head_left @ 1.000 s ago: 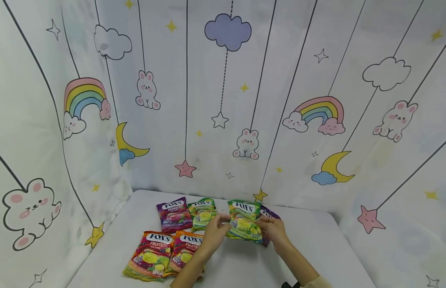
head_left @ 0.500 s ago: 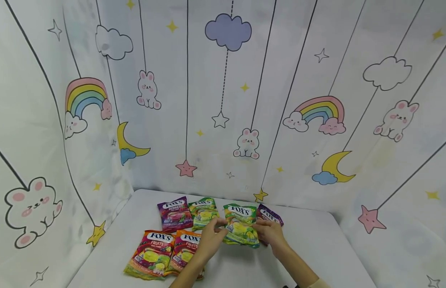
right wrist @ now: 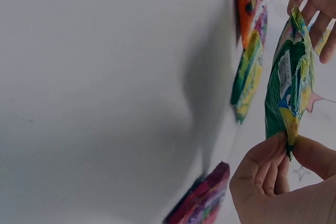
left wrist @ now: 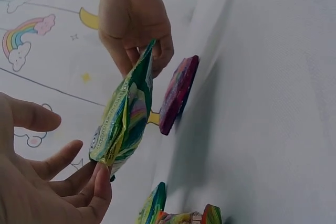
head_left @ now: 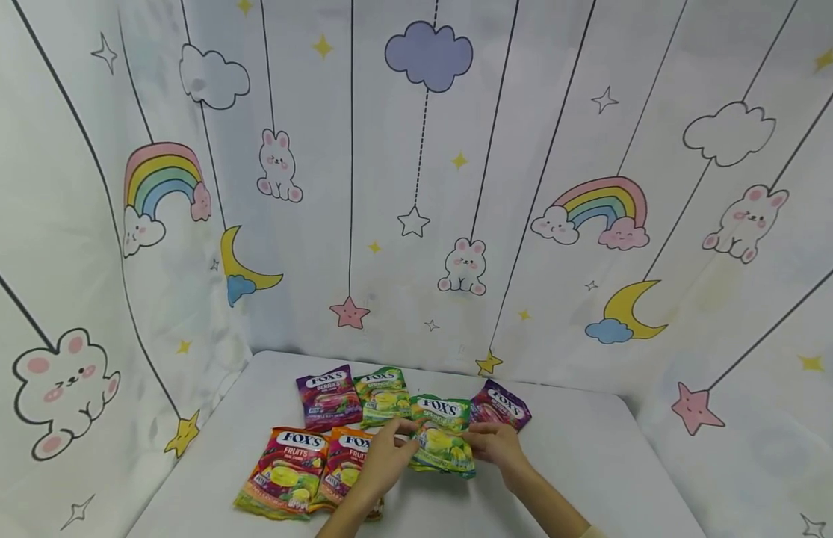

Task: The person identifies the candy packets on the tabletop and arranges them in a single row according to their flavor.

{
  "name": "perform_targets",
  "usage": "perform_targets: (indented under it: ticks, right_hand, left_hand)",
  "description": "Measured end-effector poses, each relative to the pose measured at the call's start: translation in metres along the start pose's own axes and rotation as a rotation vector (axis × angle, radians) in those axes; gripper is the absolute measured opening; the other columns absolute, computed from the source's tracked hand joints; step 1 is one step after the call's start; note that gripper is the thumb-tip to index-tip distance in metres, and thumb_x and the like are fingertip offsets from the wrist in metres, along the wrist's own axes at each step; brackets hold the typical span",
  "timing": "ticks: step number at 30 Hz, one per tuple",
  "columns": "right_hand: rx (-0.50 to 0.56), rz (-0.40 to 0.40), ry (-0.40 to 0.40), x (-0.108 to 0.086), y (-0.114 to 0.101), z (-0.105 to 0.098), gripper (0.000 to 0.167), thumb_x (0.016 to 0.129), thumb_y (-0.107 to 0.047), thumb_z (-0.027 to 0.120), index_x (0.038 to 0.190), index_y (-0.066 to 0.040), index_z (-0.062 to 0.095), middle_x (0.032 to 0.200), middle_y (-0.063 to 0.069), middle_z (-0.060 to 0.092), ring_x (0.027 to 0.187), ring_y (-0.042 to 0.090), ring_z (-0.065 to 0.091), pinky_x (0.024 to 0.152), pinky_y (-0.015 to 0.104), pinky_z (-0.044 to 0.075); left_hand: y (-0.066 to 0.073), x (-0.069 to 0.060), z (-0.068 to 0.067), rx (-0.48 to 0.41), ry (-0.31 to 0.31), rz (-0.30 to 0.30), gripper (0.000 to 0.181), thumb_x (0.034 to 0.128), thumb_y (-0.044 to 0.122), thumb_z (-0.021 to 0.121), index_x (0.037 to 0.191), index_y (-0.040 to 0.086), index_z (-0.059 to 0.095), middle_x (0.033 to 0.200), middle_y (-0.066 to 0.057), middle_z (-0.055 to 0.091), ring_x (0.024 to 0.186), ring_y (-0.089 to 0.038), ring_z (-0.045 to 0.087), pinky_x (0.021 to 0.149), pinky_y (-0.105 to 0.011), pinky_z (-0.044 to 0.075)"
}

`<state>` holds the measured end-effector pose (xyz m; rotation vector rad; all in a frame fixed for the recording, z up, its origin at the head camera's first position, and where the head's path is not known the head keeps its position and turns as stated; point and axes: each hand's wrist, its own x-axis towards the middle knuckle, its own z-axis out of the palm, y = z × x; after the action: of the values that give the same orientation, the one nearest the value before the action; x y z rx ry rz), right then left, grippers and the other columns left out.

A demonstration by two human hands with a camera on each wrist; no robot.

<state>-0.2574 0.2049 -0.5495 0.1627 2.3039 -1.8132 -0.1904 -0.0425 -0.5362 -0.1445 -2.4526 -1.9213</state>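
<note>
A green Fox's candy bag [head_left: 439, 437] hangs above the white table, its printed front toward the head camera. My right hand [head_left: 500, 448] pinches its right edge between thumb and fingers, plainest in the right wrist view, where the same candy bag [right wrist: 289, 82] shows its back with a barcode. At the left edge is my left hand [head_left: 387, 457]; in the left wrist view this left hand [left wrist: 58, 182] touches the bag's edge with extended fingers while the thumb stands apart. Behind my right hand lies a purple candy bag [head_left: 505, 407].
On the table [head_left: 591, 463], a purple berries bag [head_left: 329, 400] and another green bag [head_left: 382, 397] lie at the back left. Two orange-red fruits bags [head_left: 282, 474] lie side by side in front of them. A patterned cloth wall [head_left: 389, 172] closes off the back and sides.
Both hands have brought the green candy bag slightly left and nearer to me, away from the purple bag on the right, which shows more now. The other bags have stayed put.
</note>
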Motion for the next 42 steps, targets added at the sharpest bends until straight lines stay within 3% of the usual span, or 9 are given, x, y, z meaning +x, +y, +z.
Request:
perform_targets:
  ticks: [11,18,24,33,42]
  right_hand:
    - [-0.035,0.013,-0.084,-0.003,0.019,0.011,0.033,0.088,-0.015,0.084,0.11,0.006,0.073,0.096,0.007,0.076,0.081,0.018,0.073,0.076,0.036,0.063]
    - [-0.079,0.055,-0.1,-0.005,0.021,0.018,0.026,0.088,-0.013,0.083,0.106,0.003,0.074,0.093,0.005,0.075,0.08,0.016,0.072,0.076,0.036,0.062]
    - [-0.099,0.074,-0.116,-0.007,0.025,0.023,0.022,0.088,-0.012,0.082,0.103,0.002,0.074,0.091,0.005,0.076,0.079,0.016,0.072,0.075,0.035,0.062]
    - [-0.097,0.069,-0.147,-0.012,0.026,0.028,0.023,0.089,-0.009,0.081,0.103,0.006,0.073,0.091,0.008,0.077,0.081,0.018,0.075,0.075,0.037,0.063]
    - [-0.109,0.073,-0.179,-0.014,0.029,0.03,0.016,0.088,-0.011,0.081,0.097,0.001,0.075,0.087,0.005,0.077,0.075,0.016,0.073,0.072,0.035,0.062]
  left_hand:
    - [-0.012,-0.012,-0.009,0.066,-0.055,-0.011,0.032,0.1001,0.026,0.068,0.123,0.003,0.066,0.123,-0.013,0.068,0.093,-0.022,0.064,0.069,-0.038,0.054]
    - [-0.014,-0.016,-0.01,0.115,-0.059,-0.066,0.029,0.0985,0.027,0.069,0.119,0.006,0.068,0.121,-0.01,0.069,0.094,-0.02,0.063,0.071,-0.039,0.053]
    - [-0.017,-0.02,-0.012,0.174,-0.072,-0.064,0.026,0.0988,0.027,0.068,0.115,0.006,0.07,0.119,-0.011,0.069,0.091,-0.02,0.06,0.076,-0.045,0.052]
    - [-0.026,-0.022,-0.014,0.17,-0.095,-0.114,0.026,0.1001,0.028,0.067,0.115,0.008,0.069,0.115,-0.006,0.069,0.092,-0.021,0.06,0.078,-0.05,0.052]
    - [-0.029,-0.026,-0.016,0.191,-0.112,-0.131,0.023,0.1008,0.029,0.066,0.112,0.01,0.069,0.114,-0.007,0.067,0.095,-0.026,0.062,0.08,-0.056,0.052]
